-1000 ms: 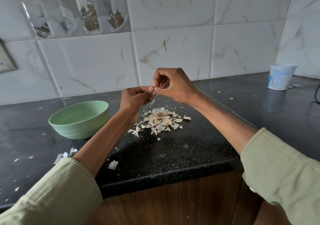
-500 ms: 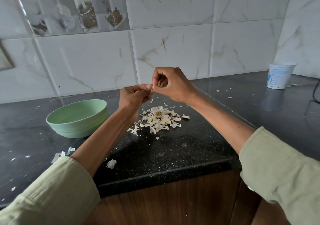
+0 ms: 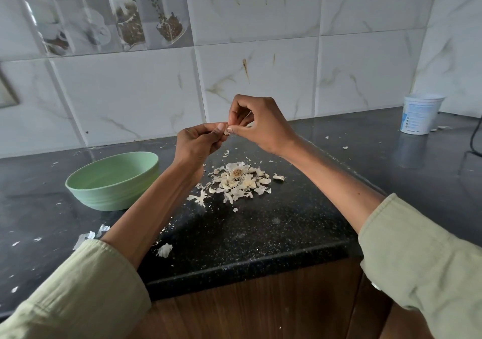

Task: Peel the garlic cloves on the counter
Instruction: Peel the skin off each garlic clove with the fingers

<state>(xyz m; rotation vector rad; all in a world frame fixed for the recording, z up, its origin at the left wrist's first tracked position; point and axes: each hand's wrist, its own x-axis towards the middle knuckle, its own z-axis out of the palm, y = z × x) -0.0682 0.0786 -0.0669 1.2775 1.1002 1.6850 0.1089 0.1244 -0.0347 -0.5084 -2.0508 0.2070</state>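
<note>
Little change from second ago: both hands stay raised above peel pile [image 3: 238, 181], fingertips meeting. Left hand [image 3: 199, 143] pinches clove [image 3: 226, 131]; right hand [image 3: 257, 125] pinches its skin (clove mostly hidden). Bowl [image 3: 113, 179] left of pile. Peeling continues, skin apparently not off.

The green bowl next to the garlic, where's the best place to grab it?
Probably by the rim of the green bowl, on the edge nearest you. It sits upright on the counter with its mouth open and nothing over it, so fingers can hook inside and a thumb press outside. The left hand is closest, but it is busy pinching a garlic clove.
</note>
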